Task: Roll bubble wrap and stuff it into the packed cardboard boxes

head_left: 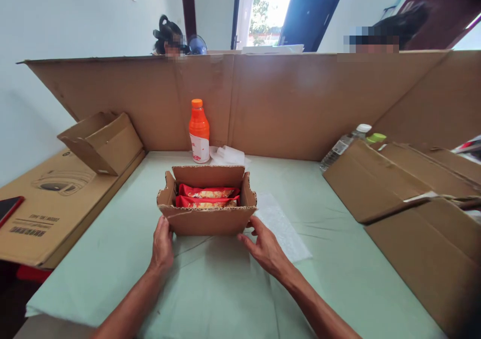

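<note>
A small open cardboard box (210,222) stands on the pale green tablecloth in front of me. Inside it lie red snack packets (208,200) with a food picture on them. My left hand (163,244) presses against the box's lower left end, its fingers partly hidden by the palm. At the lower right corner, my right hand (263,244) grips the box with thumb in front and fingers along the side. Beside the right hand, a clear plastic sheet (287,231), perhaps bubble wrap, lies flat, partly behind the box.
An orange bottle (199,131) and crumpled white plastic (227,154) stand behind the box. Left is a large carton (45,214) bearing another open box (112,143). Cardboard boxes (379,184) and a clear bottle (343,146) sit right. A cardboard wall (278,103) closes the back; two people are beyond.
</note>
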{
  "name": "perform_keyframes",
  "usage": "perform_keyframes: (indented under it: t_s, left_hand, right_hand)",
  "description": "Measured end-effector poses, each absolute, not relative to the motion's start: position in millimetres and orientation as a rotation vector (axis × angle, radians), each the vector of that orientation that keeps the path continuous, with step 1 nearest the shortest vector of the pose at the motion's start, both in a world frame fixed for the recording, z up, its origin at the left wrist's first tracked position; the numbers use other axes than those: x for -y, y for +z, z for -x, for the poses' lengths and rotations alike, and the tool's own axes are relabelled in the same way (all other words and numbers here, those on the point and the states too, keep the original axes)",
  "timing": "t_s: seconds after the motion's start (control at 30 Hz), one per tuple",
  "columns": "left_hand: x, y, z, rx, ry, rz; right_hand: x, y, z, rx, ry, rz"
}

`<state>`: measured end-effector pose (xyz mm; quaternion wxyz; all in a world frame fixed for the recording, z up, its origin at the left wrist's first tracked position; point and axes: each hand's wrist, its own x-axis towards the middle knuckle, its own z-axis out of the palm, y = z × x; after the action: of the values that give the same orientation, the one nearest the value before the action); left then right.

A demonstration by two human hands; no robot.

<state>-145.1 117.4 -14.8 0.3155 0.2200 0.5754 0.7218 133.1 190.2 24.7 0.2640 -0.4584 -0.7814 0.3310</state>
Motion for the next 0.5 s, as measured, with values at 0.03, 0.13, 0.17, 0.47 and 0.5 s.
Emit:
perform_keyframes:
  t_s: [0.03, 0.13, 0.17, 0.47, 0.5]
  left_hand:
    - [-125, -13, 145, -1.501, 1.887, -0.576]
    - [-160, -7, 146, -1.468, 1.861, -0.565]
    - [-174, -6, 146, -1.460, 1.854, -0.557]
    - [-151, -2, 133, -1.500, 1.797, -0.445]
    - [-134, -3, 127, -1.517, 1.793, -0.438]
  right_hand:
    - [-196, 26, -130, 2.093, 0.873, 1.255]
    - [-219, 30, -121, 2.039, 0.817, 1.286]
    - [-227, 30, -119, 2.032, 0.818, 1.288]
    - [-275, 19, -203, 1.876, 0.491, 1.625]
    - [-277, 17, -210, 1.850, 0.490, 1.663]
